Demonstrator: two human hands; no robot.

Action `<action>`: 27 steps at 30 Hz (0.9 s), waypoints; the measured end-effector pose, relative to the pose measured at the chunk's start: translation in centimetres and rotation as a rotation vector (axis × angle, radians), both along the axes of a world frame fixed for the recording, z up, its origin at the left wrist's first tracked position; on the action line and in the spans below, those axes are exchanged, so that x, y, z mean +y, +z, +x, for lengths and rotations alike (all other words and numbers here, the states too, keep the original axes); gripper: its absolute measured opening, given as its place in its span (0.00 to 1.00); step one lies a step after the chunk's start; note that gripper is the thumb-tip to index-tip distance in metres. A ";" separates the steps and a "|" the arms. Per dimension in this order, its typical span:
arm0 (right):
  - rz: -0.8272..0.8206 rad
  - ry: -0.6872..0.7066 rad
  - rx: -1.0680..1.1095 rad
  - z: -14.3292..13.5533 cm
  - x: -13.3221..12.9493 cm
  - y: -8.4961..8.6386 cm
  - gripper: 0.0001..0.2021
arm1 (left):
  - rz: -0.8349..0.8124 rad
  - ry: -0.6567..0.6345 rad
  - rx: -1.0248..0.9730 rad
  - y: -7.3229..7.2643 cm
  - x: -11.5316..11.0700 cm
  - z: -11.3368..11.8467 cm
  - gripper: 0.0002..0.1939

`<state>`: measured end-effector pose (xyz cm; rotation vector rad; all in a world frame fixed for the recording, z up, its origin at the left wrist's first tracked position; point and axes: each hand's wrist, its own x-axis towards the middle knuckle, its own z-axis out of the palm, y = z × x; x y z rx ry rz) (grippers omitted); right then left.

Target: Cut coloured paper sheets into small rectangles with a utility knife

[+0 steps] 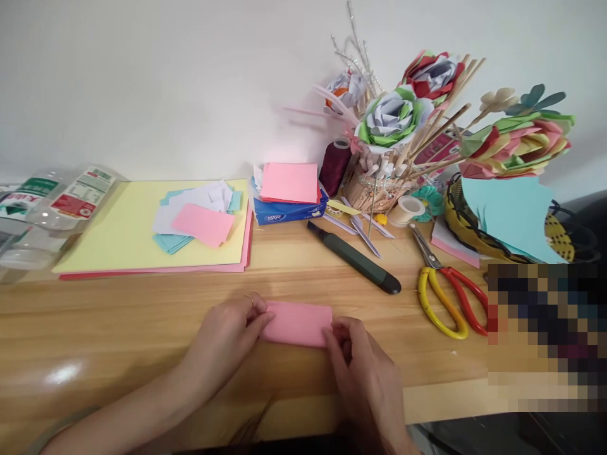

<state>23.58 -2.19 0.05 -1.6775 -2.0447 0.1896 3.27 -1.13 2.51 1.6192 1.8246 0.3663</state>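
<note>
A folded pink paper (298, 323) lies lengthwise near the front of the wooden table, between my two hands. My left hand (232, 330), with a ring on one finger, pinches the paper's left end between thumb and fingers. At the paper's right end, my right hand (363, 360) grips the edge near the corner with its thumb and curled fingers. Behind the paper lies a dark green cutter (360, 260). Scissors with yellow and red handles (443, 268) rest to the right.
Yellow sheets (118, 221) carry coloured paper pieces (203, 224) at the left, beside plastic bottles (80, 199). Farther back are a blue box (289, 212), a maroon thread spool (336, 165), paper flowers (391, 120), a tape roll (408, 210) and a yellow basket (467, 221).
</note>
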 end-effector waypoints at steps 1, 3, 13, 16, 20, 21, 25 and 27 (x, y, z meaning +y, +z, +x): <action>0.002 0.005 -0.015 0.0 0.0 -0.1 0.13 | -0.004 -0.013 0.010 0.0 0.2 0.0 0.11; -0.007 0.006 -0.031 0.0 0.0 -0.3 0.13 | -0.009 -0.028 0.012 0.0 0.4 0.1 0.12; -0.082 -0.047 0.113 -0.4 -0.8 -0.1 0.14 | 0.063 -0.013 -0.138 -1.2 -1.2 0.0 0.14; -0.056 -0.063 0.098 -0.4 -0.9 -0.3 0.15 | 0.092 -0.004 -0.083 -1.7 -1.7 0.0 0.14; -0.018 -0.071 0.070 -0.4 -0.8 -0.4 0.17 | 0.093 -0.002 -0.017 -2.1 -1.7 -0.2 0.12; -0.014 -0.072 0.063 -0.4 -0.8 -0.4 0.17 | 0.094 0.002 -0.015 -2.0 -1.6 -0.2 0.12; 0.013 -0.074 0.046 -0.4 -0.8 -0.4 0.15 | 0.066 0.080 -0.031 -1.4 -1.5 0.3 0.13; 0.032 -0.076 0.033 -0.5 -0.9 -0.4 0.15 | 0.016 0.120 -0.052 -1.0 -1.5 0.5 0.14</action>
